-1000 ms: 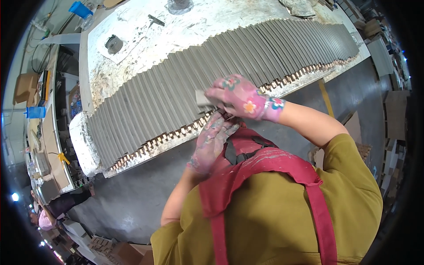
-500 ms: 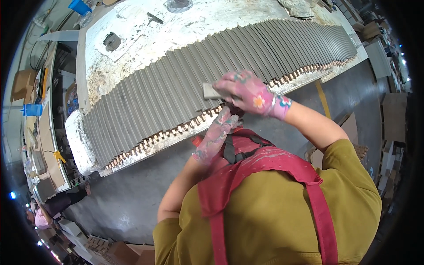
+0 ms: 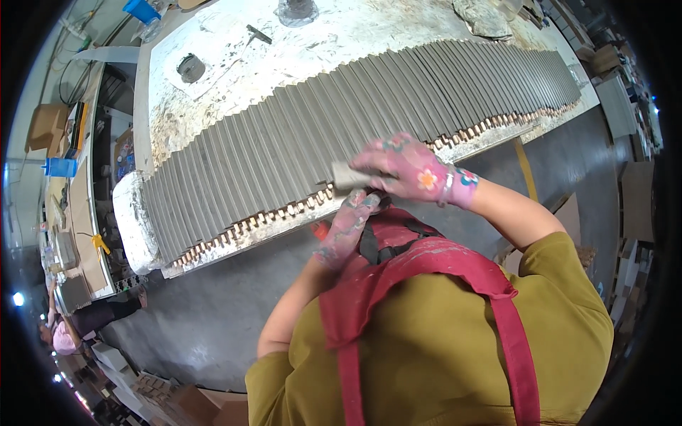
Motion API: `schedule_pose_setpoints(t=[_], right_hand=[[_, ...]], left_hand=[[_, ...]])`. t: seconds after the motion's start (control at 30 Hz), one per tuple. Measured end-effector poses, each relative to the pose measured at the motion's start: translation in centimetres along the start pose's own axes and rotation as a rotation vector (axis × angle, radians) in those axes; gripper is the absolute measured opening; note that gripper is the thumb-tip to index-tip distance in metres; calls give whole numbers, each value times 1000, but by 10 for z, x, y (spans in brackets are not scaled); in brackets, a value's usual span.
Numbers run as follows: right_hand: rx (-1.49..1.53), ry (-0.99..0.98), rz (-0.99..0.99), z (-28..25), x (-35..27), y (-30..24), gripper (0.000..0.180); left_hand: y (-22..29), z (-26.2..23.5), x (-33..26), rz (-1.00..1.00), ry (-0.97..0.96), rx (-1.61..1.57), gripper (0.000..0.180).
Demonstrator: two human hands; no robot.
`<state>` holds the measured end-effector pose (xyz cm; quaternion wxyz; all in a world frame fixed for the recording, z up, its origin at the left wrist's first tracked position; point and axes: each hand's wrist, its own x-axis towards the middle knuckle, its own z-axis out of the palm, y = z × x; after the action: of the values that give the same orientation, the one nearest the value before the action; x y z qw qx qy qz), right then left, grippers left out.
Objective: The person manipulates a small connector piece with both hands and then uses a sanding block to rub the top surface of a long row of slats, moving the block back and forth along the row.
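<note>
Evidently our right hand (image 3: 410, 170) grips a pad (image 3: 344, 175); whether our left hand (image 3: 346, 227) holds anything, we cannot tell. Pressing unevenly could knock the strips (image 3: 284, 145) askew.

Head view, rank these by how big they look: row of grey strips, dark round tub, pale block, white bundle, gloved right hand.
1. Row of grey strips, by far.
2. Gloved right hand.
3. White bundle.
Unranked, smallest: dark round tub and pale block look alike, and the hand partly covers the block.
</note>
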<state>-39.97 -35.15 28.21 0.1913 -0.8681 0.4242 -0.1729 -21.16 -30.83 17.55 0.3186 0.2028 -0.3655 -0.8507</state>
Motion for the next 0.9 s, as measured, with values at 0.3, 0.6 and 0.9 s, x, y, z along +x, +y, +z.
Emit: schedule_pose_setpoints(t=[0.3, 0.6, 0.9], right_hand=[[41, -227, -170, -26, 21, -2, 34], [1135, 150, 375, -29, 61, 42, 48], [1754, 258, 578, 5, 129, 11, 43]], left_hand=[[-1, -6, -5, -46, 131, 31, 48], [122, 2, -59, 49, 469, 493, 25], [352, -128, -37, 431, 850, 1045, 25]])
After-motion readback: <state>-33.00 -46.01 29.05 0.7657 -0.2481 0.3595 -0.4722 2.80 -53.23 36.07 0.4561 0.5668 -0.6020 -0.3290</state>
